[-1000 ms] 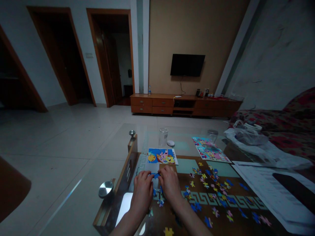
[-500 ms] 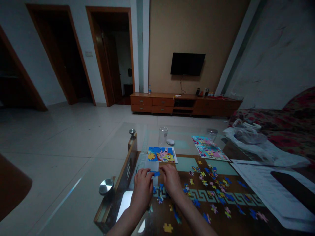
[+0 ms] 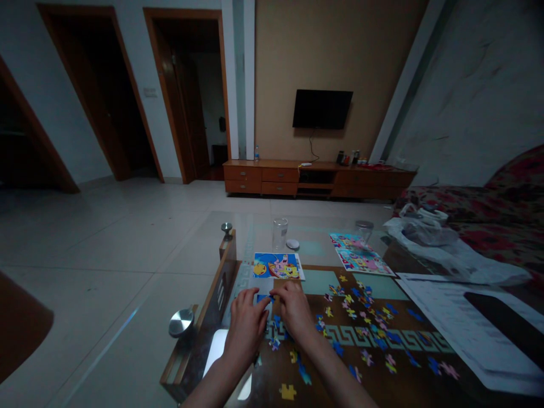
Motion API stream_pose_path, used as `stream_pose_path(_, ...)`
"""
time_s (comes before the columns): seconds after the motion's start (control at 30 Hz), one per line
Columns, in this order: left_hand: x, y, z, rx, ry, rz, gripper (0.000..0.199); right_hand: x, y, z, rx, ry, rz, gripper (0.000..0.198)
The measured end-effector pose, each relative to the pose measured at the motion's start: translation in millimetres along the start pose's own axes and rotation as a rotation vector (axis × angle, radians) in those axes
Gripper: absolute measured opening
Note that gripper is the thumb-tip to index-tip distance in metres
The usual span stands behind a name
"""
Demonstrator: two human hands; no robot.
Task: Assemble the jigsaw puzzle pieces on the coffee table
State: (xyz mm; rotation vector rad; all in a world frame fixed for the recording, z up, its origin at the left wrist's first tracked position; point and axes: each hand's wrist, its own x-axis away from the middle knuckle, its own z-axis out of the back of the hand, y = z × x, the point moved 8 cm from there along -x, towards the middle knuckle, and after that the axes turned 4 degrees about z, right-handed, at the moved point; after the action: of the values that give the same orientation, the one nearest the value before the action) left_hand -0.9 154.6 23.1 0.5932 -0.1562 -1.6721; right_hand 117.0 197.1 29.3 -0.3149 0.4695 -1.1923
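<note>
Blue jigsaw puzzle pieces (image 3: 264,297) lie on the glass tabletop between my two hands, just below a picture card (image 3: 278,266) with cartoon figures. My left hand (image 3: 247,314) is curled at their left side, its thumb reaching onto the blue. From the right, my right hand (image 3: 293,306) pinches at the blue pieces' edge with bent fingertips. My fingers partly hide how the pieces meet. More loose blue pieces (image 3: 276,322) lie just below, between my wrists. A yellow piece (image 3: 288,391) rests near the front edge.
Many loose puzzle pieces (image 3: 374,317) spread over the table's right half. Behind stand a clear glass jar (image 3: 279,233), a white lid (image 3: 292,244) and another picture sheet (image 3: 361,255). Papers (image 3: 459,306), a black phone-like object (image 3: 505,317) and a plastic bag (image 3: 450,249) lie at the right.
My right fingertips have moved slightly left, closer to my left thumb. My left thumb now reaches further over the blue pieces. The view has shifted a little.
</note>
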Motion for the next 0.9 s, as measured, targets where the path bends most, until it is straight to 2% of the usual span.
stream_pose_path(0.9, -0.7, 2.6, -1.0, -0.057, -0.033, -0.018, 0.035, 2.5, 4.2, 7.1, 0.005, 0.065, 0.021, 0.040)
